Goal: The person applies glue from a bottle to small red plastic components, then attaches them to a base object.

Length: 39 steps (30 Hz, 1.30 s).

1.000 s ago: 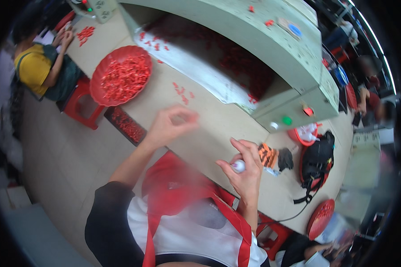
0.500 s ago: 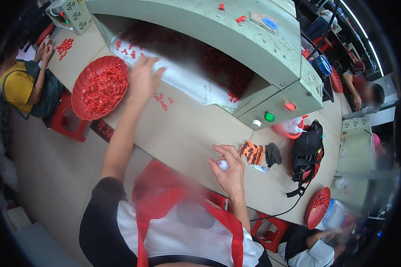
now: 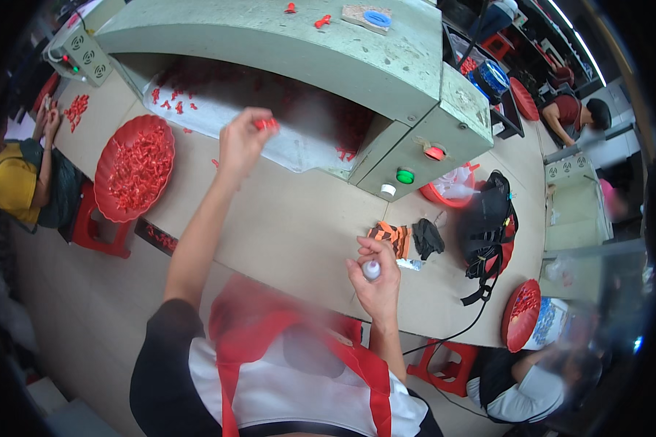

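left hand (image 3: 242,138) pinching a small red piece (image 3: 267,124) before a pale green machine (image 3: 284,54), right hand (image 3: 380,285) curled around a small white container (image 3: 372,271), scalloped bowl (image 3: 100,178) of red pieces (image 3: 138,171) on the worktop (image 3: 291,226)

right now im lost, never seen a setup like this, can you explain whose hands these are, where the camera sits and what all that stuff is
There is no robot here: these are a person's own bare hands, seen by a wide fisheye camera worn on the head and looking down, so straight edges look bent. The left hand pinches a small red piece in front of a pale green metal housing. The right hand holds a small white bottle. On the table are a red scalloped bowl heaped with similar pieces, an orange-and-dark cloth, a dark cloth and a black bag. More red pieces lie on a white sheet inside the housing.
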Available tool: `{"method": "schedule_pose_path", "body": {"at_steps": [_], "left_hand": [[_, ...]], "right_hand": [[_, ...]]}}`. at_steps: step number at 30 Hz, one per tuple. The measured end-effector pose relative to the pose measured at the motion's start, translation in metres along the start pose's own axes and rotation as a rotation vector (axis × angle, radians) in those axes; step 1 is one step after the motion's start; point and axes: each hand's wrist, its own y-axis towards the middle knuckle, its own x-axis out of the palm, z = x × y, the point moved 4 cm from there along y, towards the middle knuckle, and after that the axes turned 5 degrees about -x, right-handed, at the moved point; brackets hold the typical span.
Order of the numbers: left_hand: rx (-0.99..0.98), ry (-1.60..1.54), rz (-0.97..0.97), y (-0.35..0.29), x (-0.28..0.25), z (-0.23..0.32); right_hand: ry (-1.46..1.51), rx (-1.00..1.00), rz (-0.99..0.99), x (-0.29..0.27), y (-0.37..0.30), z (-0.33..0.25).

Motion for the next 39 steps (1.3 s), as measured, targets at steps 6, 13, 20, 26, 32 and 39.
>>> {"method": "schedule_pose_path", "body": {"at_steps": [6, 13, 20, 26, 32, 39], "left_hand": [[-0.22, -0.666, -0.493, -0.128, 0.004, 0.064], [-0.37, -0.924, -0.592, -0.153, 0.003, 0.069], [-0.498, -1.054, -0.679, -0.163, 0.012, 0.062], [-0.589, -1.077, -0.63, -0.164, 0.011, 0.064], [-0.592, -1.127, -0.647, -0.166, 0.01, 0.063], [-0.588, -1.133, -0.659, -0.167, 0.01, 0.064]], "right_hand": [[0.571, 0.021, -0.117, 0.008, 0.018, -0.04], [0.646, 0.033, 0.129, -0.01, 0.001, -0.055], [0.264, -0.352, 0.294, -0.033, -0.012, -0.082], [0.028, -0.653, 0.186, -0.025, -0.012, -0.099], [-0.013, -0.655, 0.182, -0.022, -0.01, -0.103], [-0.031, -0.656, 0.185, -0.021, -0.011, -0.102]]}}
